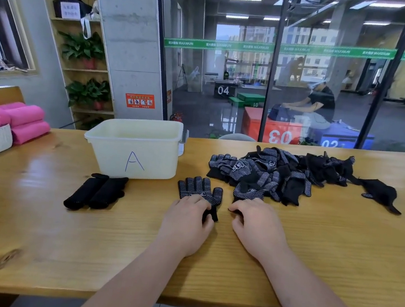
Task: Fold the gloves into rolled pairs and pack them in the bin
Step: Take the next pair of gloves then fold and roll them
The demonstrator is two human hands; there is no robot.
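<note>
The left hand is curling its fingers round the cuff of the flat glove, which is lying dotted side up on the surface, just in front of the bin. The right hand is sitting close beside it, fingers bent at the near edge of the pile of gloves; I cannot tell whether it is pinching fabric there. Two black rolls are lying left of the flat glove, outside the bin. The gloves are looking like light, limp knit (the rubbery dots should be lending some grip), so they will probably bunch rather than slide. Taking hold across the cuff edge and rolling toward the fingertips seems the firmest start.
</note>
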